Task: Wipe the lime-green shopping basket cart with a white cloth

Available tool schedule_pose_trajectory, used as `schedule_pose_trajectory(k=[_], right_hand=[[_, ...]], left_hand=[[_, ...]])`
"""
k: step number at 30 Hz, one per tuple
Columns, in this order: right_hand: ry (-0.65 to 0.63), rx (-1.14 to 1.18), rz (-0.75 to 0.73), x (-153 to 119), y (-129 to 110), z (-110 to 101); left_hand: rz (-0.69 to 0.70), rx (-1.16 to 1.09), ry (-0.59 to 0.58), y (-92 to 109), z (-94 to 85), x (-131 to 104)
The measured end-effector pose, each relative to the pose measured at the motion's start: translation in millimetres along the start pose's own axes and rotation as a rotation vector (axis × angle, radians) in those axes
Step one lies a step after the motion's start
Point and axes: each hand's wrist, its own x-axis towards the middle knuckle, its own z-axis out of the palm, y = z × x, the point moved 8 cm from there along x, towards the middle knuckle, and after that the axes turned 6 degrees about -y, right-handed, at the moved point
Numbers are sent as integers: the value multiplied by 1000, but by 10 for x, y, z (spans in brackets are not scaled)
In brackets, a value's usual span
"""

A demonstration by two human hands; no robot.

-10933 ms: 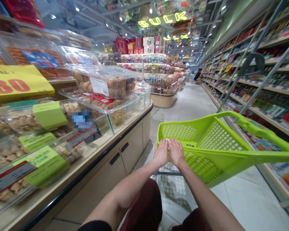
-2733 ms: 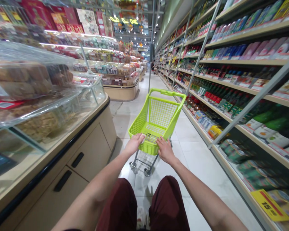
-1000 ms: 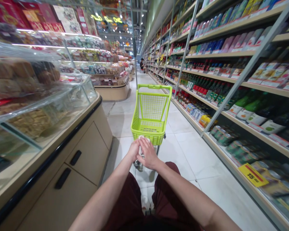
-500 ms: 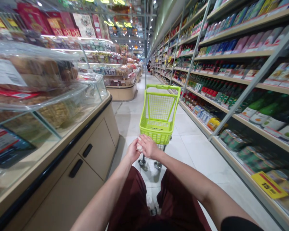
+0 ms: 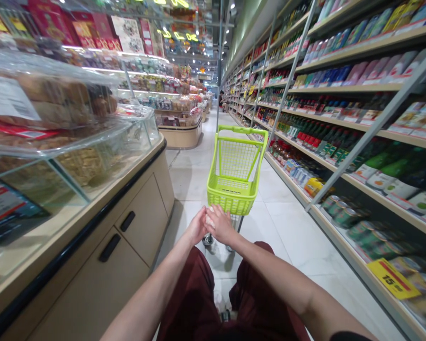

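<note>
Both hands meet in front of my knees, just on the near side of a lime-green shopping cart point(image 5: 234, 189). Between them is a small crumpled white wad point(image 5: 209, 219) that looks like tissue, mostly covered by my fingers. My left hand point(image 5: 198, 225) cups it from the left with bent fingers. Over it from the right lies my right hand point(image 5: 220, 225), its fingers curled and slightly apart. The cart's basket holds nothing that I can see, and its wheels stand on the pale tiles. Neither hand grips the cart.
A wooden counter point(image 5: 135, 208) with glass bins and packaged baked goods point(image 5: 49, 94) runs along the left. Tall shelves with bottles and cans point(image 5: 344, 213) line the right, with a yellow price tag point(image 5: 394, 278). A person point(image 5: 221, 98) is far down the aisle.
The fingers of my right hand have shifted and spread a little over the white wad. The hands sit slightly lower in view. The cart appears slightly further right.
</note>
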Motion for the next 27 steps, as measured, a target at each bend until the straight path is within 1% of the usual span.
schedule_pose_trajectory(k=[1, 3, 5, 6, 7, 9, 12, 14, 15, 17, 20, 22, 24, 27], right_hand=[[9, -45, 8, -22, 10, 24], [35, -115, -35, -43, 3, 69], [41, -153, -135, -19, -23, 97], [37, -166, -194, 14, -38, 91], [39, -182, -250, 61, -50, 60], [75, -238, -346, 200, -70, -70], [181, -372, -439, 453, -67, -293], [205, -460, -484, 574, -18, -303], [201, -497, -501, 601, 27, -255], [180, -551, -534, 571, 138, -79], [163, -569, -578, 379, 290, 198], [150, -557, -600, 248, 329, 278], [154, -543, -612, 175, 300, 218], [240, -522, -581, 199, 220, -78]], left_hand=[[-2, 1, 11, -11, -17, -3], [10, -4, 23, -26, -41, -3], [10, 4, 38, -45, -68, 9], [13, 23, 63, -45, -97, 17], [22, 57, 110, -31, -147, 25], [60, 179, 264, 45, -298, 26], [157, 479, 521, 258, -517, -24], [195, 700, 618, 367, -581, -55], [202, 791, 636, 391, -589, -61], [182, 915, 629, 367, -584, -56], [138, 1043, 572, 250, -523, -21], [119, 1134, 541, 175, -472, 14], [112, 1209, 528, 121, -435, 53], [128, 1287, 541, 85, -408, 99]])
